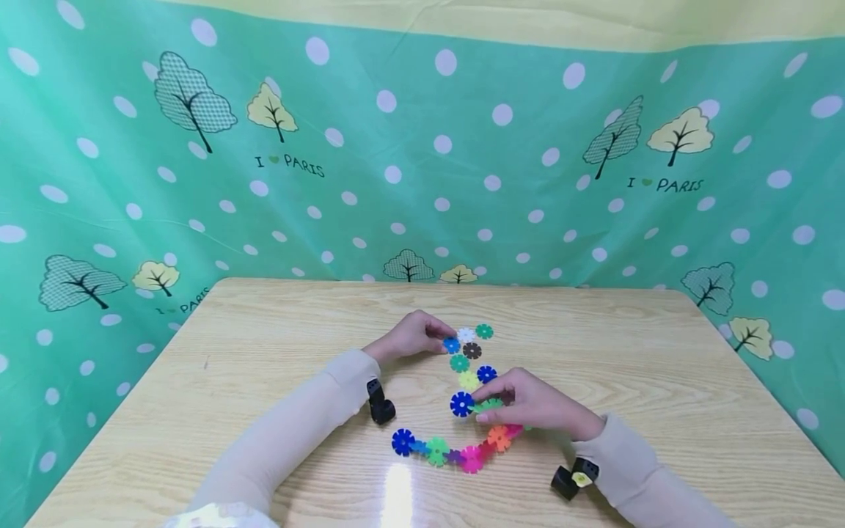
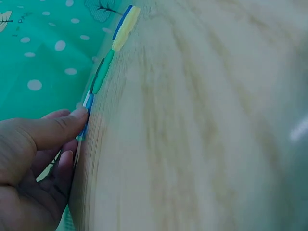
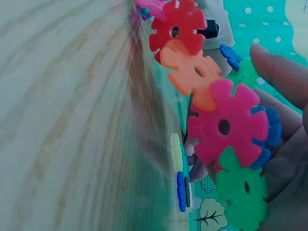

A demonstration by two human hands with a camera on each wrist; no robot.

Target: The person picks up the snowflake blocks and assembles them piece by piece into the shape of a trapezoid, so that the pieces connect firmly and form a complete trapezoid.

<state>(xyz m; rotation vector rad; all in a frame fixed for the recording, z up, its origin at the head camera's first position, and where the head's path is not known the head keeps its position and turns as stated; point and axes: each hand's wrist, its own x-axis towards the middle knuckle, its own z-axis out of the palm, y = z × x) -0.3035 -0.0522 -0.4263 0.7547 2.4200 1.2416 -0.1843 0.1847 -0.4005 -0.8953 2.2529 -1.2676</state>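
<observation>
Notched plastic discs joined in a curved chain lie toward the front of the table, from a dark blue disc (image 1: pixel 403 442) through a pink disc (image 1: pixel 472 459) to an orange disc (image 1: pixel 499 438). My right hand (image 1: pixel 528 402) pinches the chain's other end near a light green disc (image 3: pixel 245 74), with a dark blue disc (image 1: pixel 461 404) at its tip. Behind lie flat loose discs, among them a yellow disc (image 1: pixel 469 380) and a brown disc (image 1: pixel 472 350). My left hand (image 1: pixel 417 336) has thumb and fingertips on a lighter blue disc (image 1: pixel 452 345) of this group.
A wooden table (image 1: pixel 264 323) carries everything. A green dotted curtain (image 1: pixel 422 169) with printed trees hangs behind its far edge. Black wrist cameras sit on both sleeves, the left one (image 1: pixel 381 403) close over the tabletop.
</observation>
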